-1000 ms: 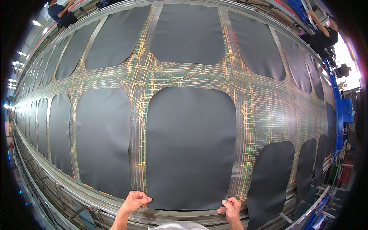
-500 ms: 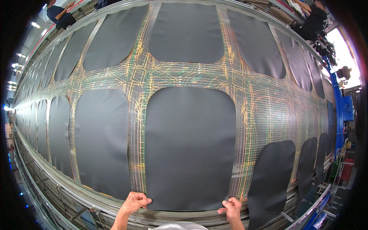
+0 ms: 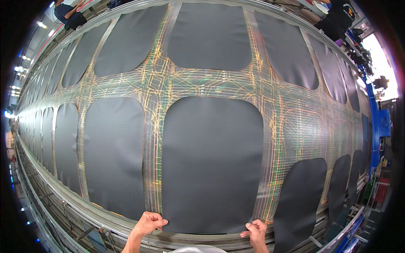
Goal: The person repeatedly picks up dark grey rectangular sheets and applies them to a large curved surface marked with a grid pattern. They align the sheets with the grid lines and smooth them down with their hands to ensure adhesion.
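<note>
Directly before me a dark grey fabric panel (image 3: 213,164) with rounded far corners lies flat on a long table (image 3: 291,126) marked with yellow and green lines. At its near left corner my left hand (image 3: 150,222) pinches the edge between thumb and fingers. My right hand (image 3: 255,232) grips the near right corner in the same way, its forearm coming up from the lower edge. Between the two hands the near edge of the panel runs almost straight along the table's metal front rail (image 3: 190,237).
Another grey panel (image 3: 114,156) lies to the left, with several more beyond it. At right a panel (image 3: 301,198) hangs over the front edge. A far row includes a panel (image 3: 209,36). Two people work across the table, a person (image 3: 69,12) left and a person (image 3: 337,19) right.
Both hands keep their hold on the panel's near corners and have hardly moved. The whole view has shifted slightly. The person at the far right has changed posture.
</note>
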Demonstrator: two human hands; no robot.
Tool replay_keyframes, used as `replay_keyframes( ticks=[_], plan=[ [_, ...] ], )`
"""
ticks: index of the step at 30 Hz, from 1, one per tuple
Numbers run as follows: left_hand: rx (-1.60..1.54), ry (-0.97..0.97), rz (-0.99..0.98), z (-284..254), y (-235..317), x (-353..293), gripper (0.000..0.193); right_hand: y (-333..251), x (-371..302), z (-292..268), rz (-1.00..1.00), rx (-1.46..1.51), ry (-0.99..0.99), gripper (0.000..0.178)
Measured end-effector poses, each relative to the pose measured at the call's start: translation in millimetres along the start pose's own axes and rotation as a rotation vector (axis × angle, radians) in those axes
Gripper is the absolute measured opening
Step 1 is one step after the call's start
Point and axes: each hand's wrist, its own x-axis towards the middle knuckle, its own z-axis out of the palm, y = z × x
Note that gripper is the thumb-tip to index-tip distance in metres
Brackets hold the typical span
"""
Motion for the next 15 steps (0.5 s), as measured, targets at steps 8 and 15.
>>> replay_keyframes(
  ticks=[8,15],
  plan=[
    [0.028,-0.007,-0.002,-1.5,0.1,-0.3,0.028,-2.1,-0.1,0.9,0.010,0.008,-0.011,0.019],
    [0.013,-0.013,-0.014,0.1,3.6,-1.2,0.029,-2.9,-1.7,1.9,0.012,0.011,-0.003,0.019]
  ],
)
